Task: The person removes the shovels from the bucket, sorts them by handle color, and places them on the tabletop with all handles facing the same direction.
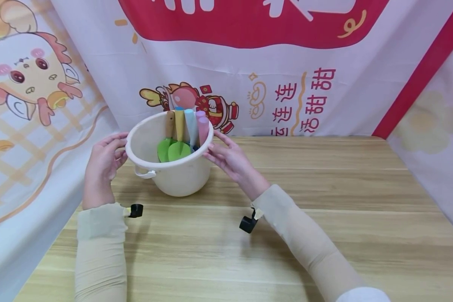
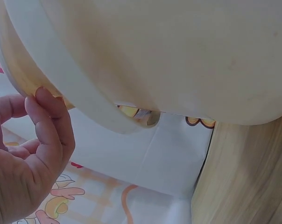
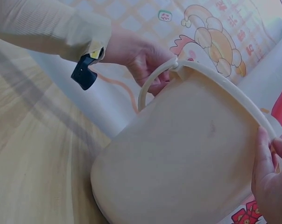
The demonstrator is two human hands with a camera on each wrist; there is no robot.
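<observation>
A cream plastic bucket (image 1: 181, 178) is at the back left of the wooden table, its thin white handle (image 1: 145, 173) hanging at the front left. Inside it stand small shovels (image 1: 179, 151) with green blades, among several upright handles in brown, yellow, light blue and pink; their lower ends are hidden. My left hand (image 1: 105, 157) holds the bucket's left rim with bent fingertips, seen close in the left wrist view. On the opposite side, my right hand (image 3: 271, 163) grips the rim between thumb and fingers. Whether the bucket's base touches the table cannot be told.
The wood-grain table (image 1: 324, 218) extends to the right and front of the bucket. A printed cloth (image 1: 234, 84) hangs right behind it, and another patterned cloth (image 1: 34, 138) runs along the left edge. Small black cameras (image 1: 136, 210) stick out from both wrists.
</observation>
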